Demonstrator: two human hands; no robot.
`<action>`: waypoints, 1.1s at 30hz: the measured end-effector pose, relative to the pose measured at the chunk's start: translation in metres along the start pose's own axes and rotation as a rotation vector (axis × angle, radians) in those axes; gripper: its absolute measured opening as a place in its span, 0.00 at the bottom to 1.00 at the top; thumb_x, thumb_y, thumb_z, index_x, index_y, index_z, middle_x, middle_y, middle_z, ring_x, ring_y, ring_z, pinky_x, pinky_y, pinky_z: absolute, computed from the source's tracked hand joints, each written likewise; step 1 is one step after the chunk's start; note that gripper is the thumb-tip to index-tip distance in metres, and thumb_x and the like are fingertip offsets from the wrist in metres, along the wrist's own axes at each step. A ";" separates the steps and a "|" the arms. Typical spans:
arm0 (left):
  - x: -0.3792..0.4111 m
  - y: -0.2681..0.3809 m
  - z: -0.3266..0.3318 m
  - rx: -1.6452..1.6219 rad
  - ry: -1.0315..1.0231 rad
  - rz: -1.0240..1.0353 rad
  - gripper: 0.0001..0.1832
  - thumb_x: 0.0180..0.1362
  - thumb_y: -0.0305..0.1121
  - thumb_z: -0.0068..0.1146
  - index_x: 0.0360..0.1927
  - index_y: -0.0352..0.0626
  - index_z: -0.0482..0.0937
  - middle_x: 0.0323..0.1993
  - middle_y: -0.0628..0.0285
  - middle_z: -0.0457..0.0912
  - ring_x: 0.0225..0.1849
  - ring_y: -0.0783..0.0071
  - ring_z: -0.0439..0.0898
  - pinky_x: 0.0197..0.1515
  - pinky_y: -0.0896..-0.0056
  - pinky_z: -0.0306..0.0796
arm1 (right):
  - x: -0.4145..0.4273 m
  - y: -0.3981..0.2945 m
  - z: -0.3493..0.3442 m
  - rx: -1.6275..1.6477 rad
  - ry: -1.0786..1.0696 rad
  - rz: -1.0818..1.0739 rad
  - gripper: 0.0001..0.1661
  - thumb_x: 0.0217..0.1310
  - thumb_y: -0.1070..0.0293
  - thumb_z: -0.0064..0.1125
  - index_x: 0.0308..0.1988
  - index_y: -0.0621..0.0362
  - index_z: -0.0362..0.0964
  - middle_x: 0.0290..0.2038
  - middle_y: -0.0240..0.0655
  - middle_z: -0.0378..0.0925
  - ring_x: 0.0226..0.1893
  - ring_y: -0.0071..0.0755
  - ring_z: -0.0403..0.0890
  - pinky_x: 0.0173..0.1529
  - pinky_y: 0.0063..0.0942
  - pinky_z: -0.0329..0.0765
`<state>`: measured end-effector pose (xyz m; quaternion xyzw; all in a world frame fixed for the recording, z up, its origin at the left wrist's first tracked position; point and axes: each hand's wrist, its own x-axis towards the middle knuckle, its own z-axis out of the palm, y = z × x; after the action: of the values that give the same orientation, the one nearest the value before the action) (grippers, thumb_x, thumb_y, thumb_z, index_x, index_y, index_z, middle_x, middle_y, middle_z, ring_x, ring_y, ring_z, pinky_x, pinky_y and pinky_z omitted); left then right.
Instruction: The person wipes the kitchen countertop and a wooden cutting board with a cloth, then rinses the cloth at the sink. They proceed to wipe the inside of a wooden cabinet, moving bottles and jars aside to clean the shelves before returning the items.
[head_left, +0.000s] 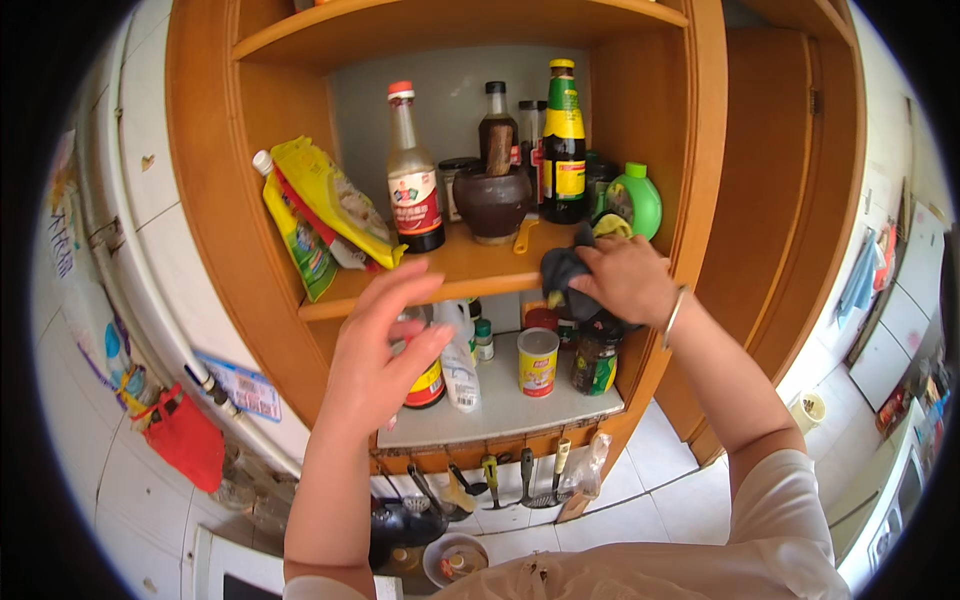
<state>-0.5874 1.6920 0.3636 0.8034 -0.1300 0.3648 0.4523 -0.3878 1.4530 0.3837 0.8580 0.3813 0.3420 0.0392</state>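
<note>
My right hand (628, 276) grips a dark grey cloth (568, 279) with a yellow-green part at the right front edge of the wooden shelf (480, 279). Just behind it stand a green plastic bottle (637, 199) and a dark sauce bottle (564, 150) with a yellow and green label. My left hand (386, 341) is raised before the shelf edge, fingers apart, holding nothing. A red-capped sauce bottle (414, 176) stands beyond it. In the middle is a dark mortar (491, 201) with a wooden pestle (499, 150); a small yellow-orange utensil (525, 236) lies beside it.
Yellow packets (330, 202) lean at the shelf's left side. The lower shelf (480, 424) holds a white bottle (459, 360), a yellow tub (538, 364) and a dark jar (595, 360). Kitchen utensils (491, 480) hang below. A cabinet door (750, 187) is at right.
</note>
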 end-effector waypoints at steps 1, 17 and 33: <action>-0.003 -0.001 -0.003 0.015 0.006 0.011 0.20 0.56 0.28 0.63 0.54 0.41 0.77 0.61 0.57 0.72 0.56 0.68 0.76 0.51 0.70 0.74 | -0.001 0.005 0.016 -0.048 0.110 -0.062 0.22 0.65 0.49 0.50 0.42 0.56 0.77 0.37 0.43 0.81 0.42 0.46 0.81 0.44 0.45 0.73; 0.149 0.013 0.095 0.076 -0.230 0.209 0.21 0.58 0.36 0.64 0.50 0.33 0.78 0.47 0.51 0.83 0.48 0.64 0.83 0.49 0.65 0.76 | -0.030 0.030 0.011 0.192 0.240 -0.061 0.14 0.56 0.65 0.56 0.43 0.52 0.78 0.34 0.33 0.81 0.41 0.37 0.81 0.47 0.36 0.69; 0.273 -0.011 0.199 0.611 -0.662 0.393 0.51 0.41 0.46 0.75 0.68 0.41 0.61 0.62 0.43 0.69 0.66 0.48 0.65 0.67 0.60 0.61 | -0.111 0.054 0.048 0.656 0.366 -0.032 0.30 0.38 0.84 0.55 0.48 0.58 0.75 0.49 0.46 0.76 0.54 0.54 0.74 0.58 0.44 0.72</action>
<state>-0.2969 1.5677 0.4841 0.9324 -0.3029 0.1896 0.0531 -0.3770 1.3487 0.3030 0.7436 0.4844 0.3489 -0.3011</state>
